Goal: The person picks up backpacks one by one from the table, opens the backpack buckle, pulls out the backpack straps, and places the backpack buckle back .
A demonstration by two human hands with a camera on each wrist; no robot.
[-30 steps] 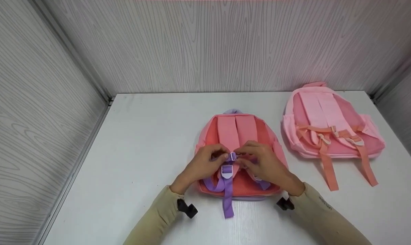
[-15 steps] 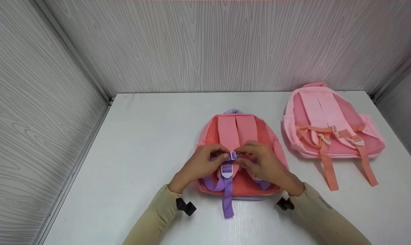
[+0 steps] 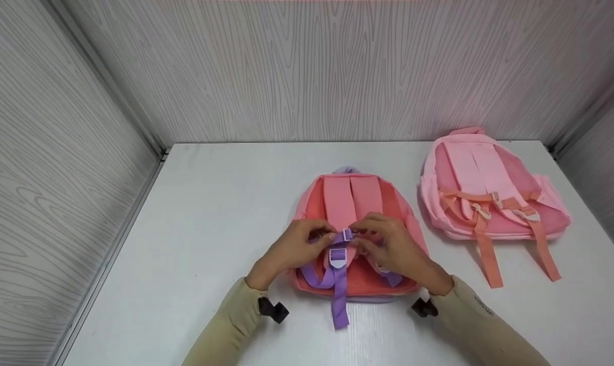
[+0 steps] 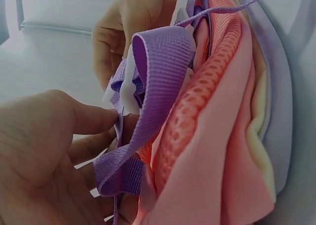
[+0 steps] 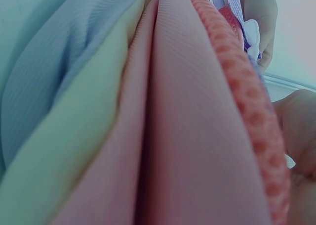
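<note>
A coral backpack (image 3: 337, 198) lies back side up, its shoulder straps showing. My left hand (image 3: 294, 246) pinches a purple strap (image 4: 118, 128) between thumb and fingers, left of a small white buckle (image 3: 347, 234). On the buckle's other side, my right hand (image 3: 396, 246) pinches the buckle end with thumb and forefinger. Below them a larger white buckle (image 3: 338, 257) holds a purple strap whose loose end (image 3: 340, 305) hangs onto the table. The right wrist view is mostly filled by the backpack's side (image 5: 192, 111), with part of the right hand (image 5: 301, 136) at its edge.
A pink backpack (image 3: 482, 168) with orange straps (image 3: 487, 259) lies at the right of the white table (image 3: 210, 203). Grey wood-patterned panels (image 3: 286, 71) stand behind and at both sides.
My left hand has shifted slightly left along the purple strap, showing more of it beside the small buckle. The right hand keeps its pinch. The whole head view has moved slightly.
</note>
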